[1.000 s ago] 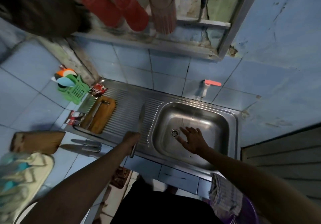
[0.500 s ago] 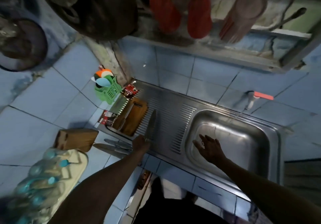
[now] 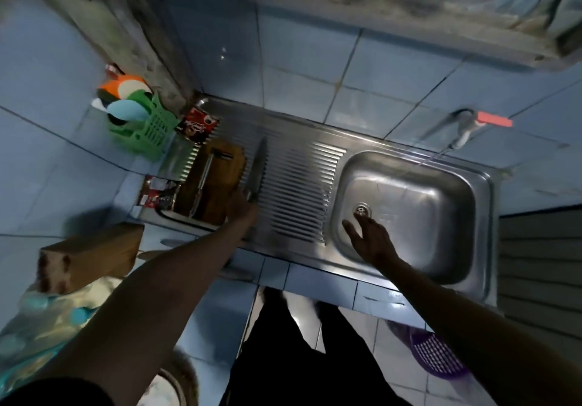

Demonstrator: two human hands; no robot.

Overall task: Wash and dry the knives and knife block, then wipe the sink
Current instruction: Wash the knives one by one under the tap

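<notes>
Head view looked down on a steel sink [image 3: 472, 185] set in a blue-tiled counter, with a ribbed drainboard [image 3: 296, 191] joined to the basin's left side. The left hand [image 3: 241, 208] gripped a knife [image 3: 256, 172] by its handle, fingers curled round it, and the blade pointed away from the person over the drainboard's left edge. Whether the blade touched the ribs could not be told. The right hand [image 3: 368, 238] hovered over the basin just near of the drain [image 3: 362, 209], fingers spread wide and holding nothing.

Left of the knife, a brown wooden board [image 3: 220, 191] lay on the drainboard with a metal tool [image 3: 201, 182] on it. Two red packets sat by the board, one [image 3: 196, 125] at its far end and one [image 3: 157, 194] at its left. A green basket [image 3: 148, 131] holding coloured utensils stood on the counter left of the sink's far corner. The knife block [image 3: 91, 254] lay on its side on the counter, left of the sink's near corner, and two more knives [image 3: 176, 243] lay between it and the left arm, partly hidden. A tap [image 3: 464, 134] with a red lever [image 3: 494, 120] projected from the wall behind the basin. A purple basket [image 3: 437, 358] sat on the floor below the sink.
</notes>
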